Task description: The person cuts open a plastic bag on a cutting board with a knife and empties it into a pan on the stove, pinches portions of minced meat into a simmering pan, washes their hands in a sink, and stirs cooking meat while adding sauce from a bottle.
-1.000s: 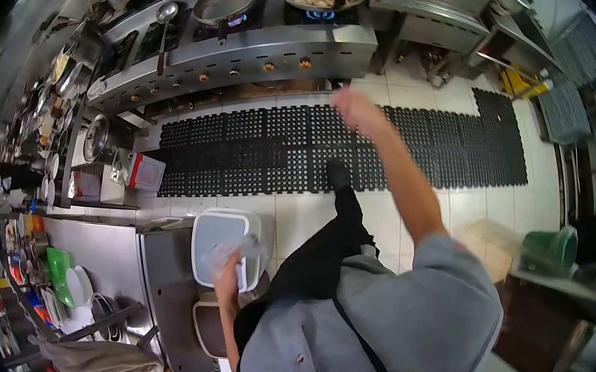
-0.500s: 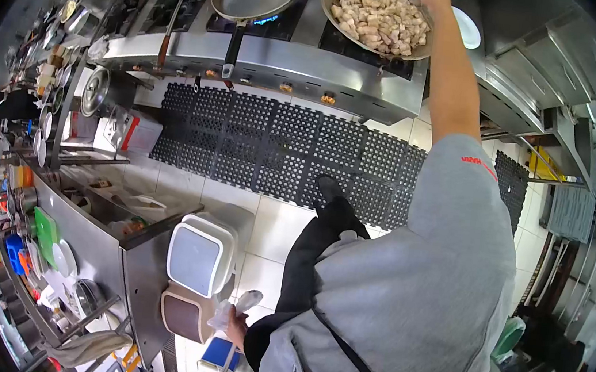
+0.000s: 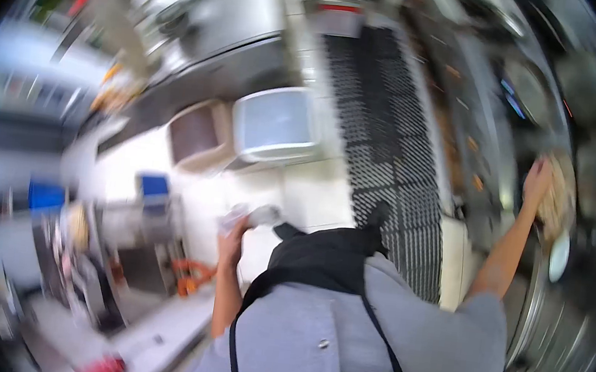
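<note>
My left hand (image 3: 233, 237) is closed around a crumpled, see-through plastic bag (image 3: 263, 216), held out over the floor tiles. At the right, my right arm stretches to the stove. My right hand (image 3: 535, 185) is at the near edge of a wide pan of pale diced meat (image 3: 558, 197), its fingers curled. Blur hides what those fingers hold. A white plate (image 3: 560, 256) lies beside the pan. Farther along the stove sits another pan (image 3: 528, 91), with a blue flame showing near it.
A light bin (image 3: 275, 125) and a brown bin (image 3: 199, 136) stand by the steel counter (image 3: 234, 65). A black perforated mat (image 3: 398, 146) runs along the stove. Beyond my left hand are a blue box (image 3: 155, 184) and orange handles (image 3: 192, 277). Much of the view is blurred.
The view has swung to the left, so the stove now lies at the right and more room shows at the left. The plastic stays in my left hand; my right hand stays at the meat pan.
</note>
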